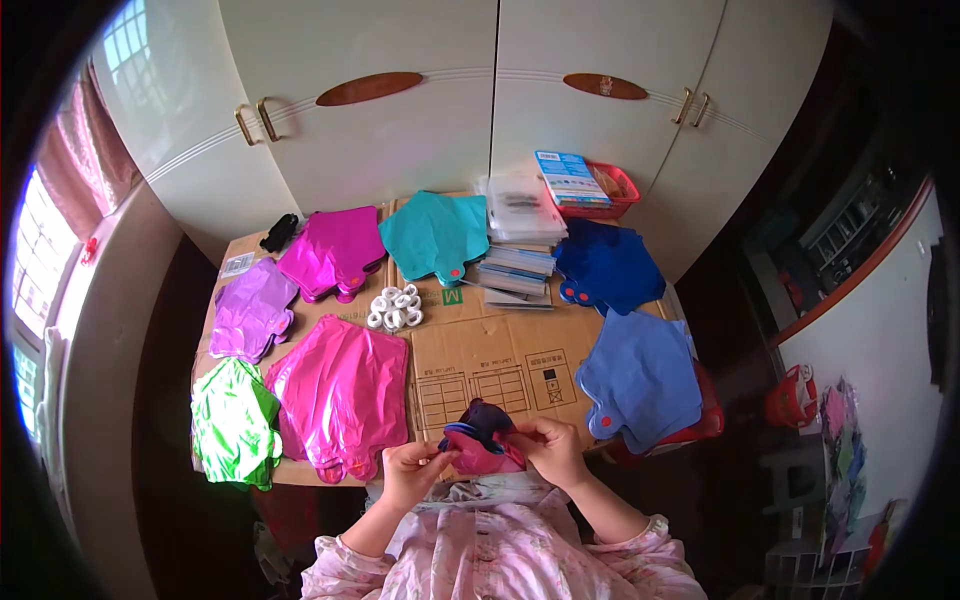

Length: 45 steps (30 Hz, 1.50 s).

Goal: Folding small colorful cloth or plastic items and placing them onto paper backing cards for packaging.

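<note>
Apparently a home: pink curtain [100, 160], white cupboards [400, 145], brass handles [266, 119].

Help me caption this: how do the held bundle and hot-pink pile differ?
The held bundle mixes dark and pink parts; the hot-pink pile is mostly pink. The held bundle looks smaller than the hot-pink pile. The held bundle is between left hand and right hand; the hot-pink pile lies on cardboard. Both include pink.

1 left window [45, 260] glares; the dim right seems blurred.
</note>
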Motion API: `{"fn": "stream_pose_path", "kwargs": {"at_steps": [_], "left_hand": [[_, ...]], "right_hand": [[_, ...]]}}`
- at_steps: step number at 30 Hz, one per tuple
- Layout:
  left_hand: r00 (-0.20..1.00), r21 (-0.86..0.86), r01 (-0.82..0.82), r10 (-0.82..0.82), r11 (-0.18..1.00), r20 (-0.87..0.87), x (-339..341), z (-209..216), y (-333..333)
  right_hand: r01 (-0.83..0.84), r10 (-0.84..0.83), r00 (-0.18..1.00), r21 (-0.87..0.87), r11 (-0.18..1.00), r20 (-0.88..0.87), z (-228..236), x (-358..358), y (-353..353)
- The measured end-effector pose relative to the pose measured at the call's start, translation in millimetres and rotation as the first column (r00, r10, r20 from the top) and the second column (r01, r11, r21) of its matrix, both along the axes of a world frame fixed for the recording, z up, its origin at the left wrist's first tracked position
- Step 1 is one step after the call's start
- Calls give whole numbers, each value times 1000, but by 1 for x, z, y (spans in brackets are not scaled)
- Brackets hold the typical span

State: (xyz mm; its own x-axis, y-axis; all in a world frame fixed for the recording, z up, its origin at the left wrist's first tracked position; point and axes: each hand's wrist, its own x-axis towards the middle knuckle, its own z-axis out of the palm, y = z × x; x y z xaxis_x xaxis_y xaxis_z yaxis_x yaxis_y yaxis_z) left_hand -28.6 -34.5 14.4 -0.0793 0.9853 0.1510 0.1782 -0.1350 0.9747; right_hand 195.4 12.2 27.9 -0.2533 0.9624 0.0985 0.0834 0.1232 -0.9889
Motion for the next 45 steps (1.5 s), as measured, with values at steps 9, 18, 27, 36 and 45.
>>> {"fn": "stream_pose_path", "kwargs": {"at_steps": [9, 18, 27, 36, 45], "left_hand": [[995, -6, -76, 76, 997, 58, 1, -6, 6], [991, -117, -8, 23, 993, 128, -1, -10, 9], [974, -166, 81, -43, 983, 223, 0, -2, 18], [930, -399, 272, -131, 876, 344, -7, 1, 60], [935, -385, 321, -224, 865, 275, -12, -7, 76]], "right_hand": [[-67, 25, 994, 409, 910, 109, 32, -3, -1], [40, -49, 993, -91, 995, -105, 15, -10, -10], [-135, 145, 985, -107, 985, 98, 19, 2, 16], [-284, 299, 914, -93, 954, 273, 8, 13, 66], [-310, 347, 906, -180, 934, 241, 10, 12, 78]]}}
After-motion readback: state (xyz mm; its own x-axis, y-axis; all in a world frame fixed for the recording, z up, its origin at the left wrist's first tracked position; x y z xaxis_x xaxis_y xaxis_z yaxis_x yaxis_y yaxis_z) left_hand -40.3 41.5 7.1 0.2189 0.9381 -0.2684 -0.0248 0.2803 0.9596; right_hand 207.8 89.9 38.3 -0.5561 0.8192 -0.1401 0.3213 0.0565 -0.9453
